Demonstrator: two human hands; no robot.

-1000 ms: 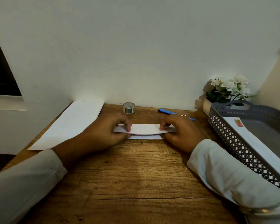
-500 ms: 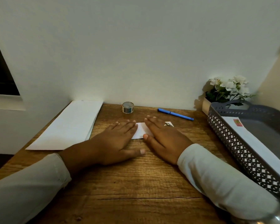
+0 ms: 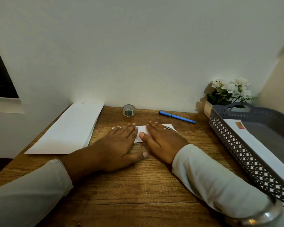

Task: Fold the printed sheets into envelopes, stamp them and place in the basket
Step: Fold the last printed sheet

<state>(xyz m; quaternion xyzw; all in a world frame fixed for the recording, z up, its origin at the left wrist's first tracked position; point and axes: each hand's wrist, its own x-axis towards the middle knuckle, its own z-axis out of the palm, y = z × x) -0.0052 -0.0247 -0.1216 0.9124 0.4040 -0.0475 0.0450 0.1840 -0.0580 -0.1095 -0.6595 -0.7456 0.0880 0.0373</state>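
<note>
1 folded sheet, 1 paper stack at 10 o'clock, 1 tape roll, 1 pen, 1 basket, probably 1 envelope inside, 1 plant

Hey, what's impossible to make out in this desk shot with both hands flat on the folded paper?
1. Folded white paper: head view, mostly covered by the left hand and right hand; its creases are hidden.
2. Stack of white printed sheets: head view, print too faint to read.
3. White envelope in the grey perforated plastic basket: head view, near end hidden by the basket wall; stamp design blurred.
</note>
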